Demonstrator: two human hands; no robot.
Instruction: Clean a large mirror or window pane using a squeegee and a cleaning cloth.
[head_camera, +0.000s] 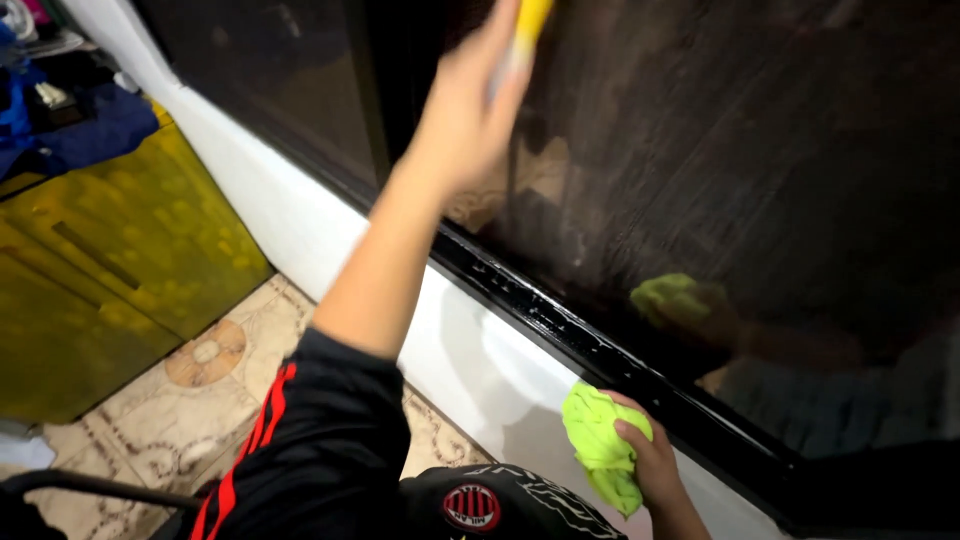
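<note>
Dark window glass (760, 150) streaking, left hand (470, 110) gripping yellow tool (530, 22) up at twelve o'clock, right hand (650, 455) clutching green cloth (600, 445) at five o'clock by black sill (560, 320), possibly risking smears, tool skidding on wet glass.

**One head-worn view, tilted down along a window**

A single camera sits on the person's head, looking down and forward at close range. It faces the dark window pane (760, 170) and its black lower frame (600, 350), which runs diagonally across the picture, with the tiled floor (210, 390) far below at lower left.
</note>
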